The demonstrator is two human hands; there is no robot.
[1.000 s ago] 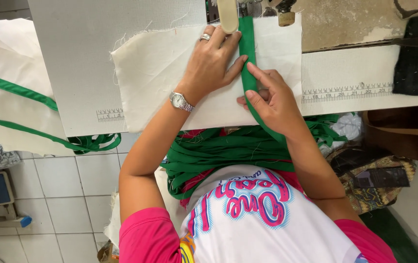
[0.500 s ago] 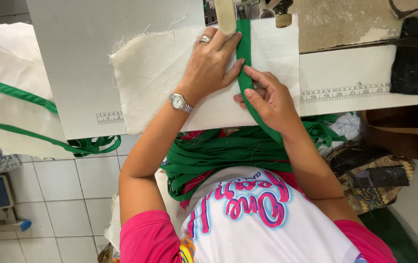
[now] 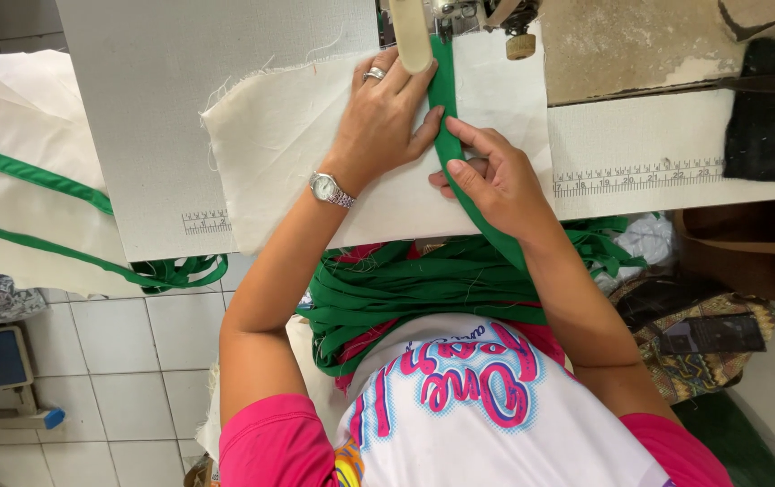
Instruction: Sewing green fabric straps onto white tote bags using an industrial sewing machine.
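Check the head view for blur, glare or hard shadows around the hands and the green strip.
Head view: even, soft light, no glare; left hand, right hand and green strip are sharp, with only faint shadows on the cream fabric; slight wide-angle bending at the table's edge.

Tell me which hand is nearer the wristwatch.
Left. The wristwatch sits on the wrist of the left hand; the right hand lies apart from it to the right, on the green strap.

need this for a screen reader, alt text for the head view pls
Seen from above, a person's left hand presses cream fabric flat on a sewing table while the right hand guides a green strap toward the machine. More green straps pile in the lap.
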